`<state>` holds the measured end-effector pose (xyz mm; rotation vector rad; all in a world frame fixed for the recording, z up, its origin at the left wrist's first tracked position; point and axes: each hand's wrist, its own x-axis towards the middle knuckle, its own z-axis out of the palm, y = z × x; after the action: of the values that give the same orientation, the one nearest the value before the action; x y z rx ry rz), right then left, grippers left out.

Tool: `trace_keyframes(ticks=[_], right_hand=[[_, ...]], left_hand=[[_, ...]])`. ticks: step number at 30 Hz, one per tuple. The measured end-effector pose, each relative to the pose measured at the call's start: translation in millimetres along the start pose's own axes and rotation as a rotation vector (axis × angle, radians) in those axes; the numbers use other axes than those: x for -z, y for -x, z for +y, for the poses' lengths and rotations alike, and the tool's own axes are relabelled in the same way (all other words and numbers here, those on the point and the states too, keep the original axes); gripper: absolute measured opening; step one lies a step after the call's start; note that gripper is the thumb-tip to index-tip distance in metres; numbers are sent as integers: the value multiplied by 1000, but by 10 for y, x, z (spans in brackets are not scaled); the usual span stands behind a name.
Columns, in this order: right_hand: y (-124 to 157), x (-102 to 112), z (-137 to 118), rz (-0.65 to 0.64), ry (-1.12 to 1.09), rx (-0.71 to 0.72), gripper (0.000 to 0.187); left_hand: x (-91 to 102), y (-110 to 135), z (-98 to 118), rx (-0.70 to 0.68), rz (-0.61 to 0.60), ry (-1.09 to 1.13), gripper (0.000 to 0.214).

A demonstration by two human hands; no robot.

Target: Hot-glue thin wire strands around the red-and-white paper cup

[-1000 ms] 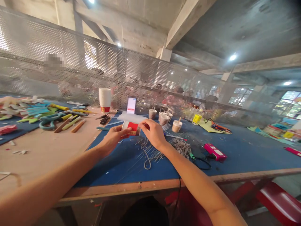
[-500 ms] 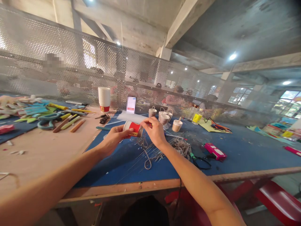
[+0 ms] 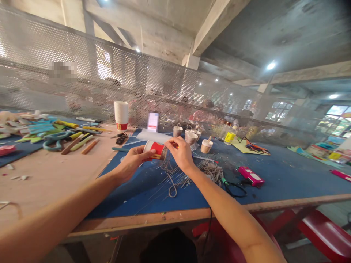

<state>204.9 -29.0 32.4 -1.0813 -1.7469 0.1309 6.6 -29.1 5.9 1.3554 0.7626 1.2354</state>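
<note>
My left hand is closed around a red-and-white paper cup, tilted on its side above the blue mat. Grey cord wraps the cup's right end. At that end, the fingertips of my right hand pinch together, apparently on the cord; the fingers partly hide the pinch point. Below the hands lie a looped length of cord, thin wires and a tangled heap of cord.
Behind the hands stand several small cord-covered buckets and a phone. Stacked paper cups stand at back left, near scissors and wooden-handled tools. To the right are a pink box-shaped device and a yellow-labelled bottle.
Almost nothing differs. Both hands keep their hold at the cup, with only a slight shift of the right fingers.
</note>
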Motion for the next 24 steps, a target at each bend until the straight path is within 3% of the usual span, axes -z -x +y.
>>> trace_keyframes(ticks=[24], right_hand=[[11,-14,57,29,-10,46,13]], left_hand=[[-19,23,49,13,-7,-7,27]])
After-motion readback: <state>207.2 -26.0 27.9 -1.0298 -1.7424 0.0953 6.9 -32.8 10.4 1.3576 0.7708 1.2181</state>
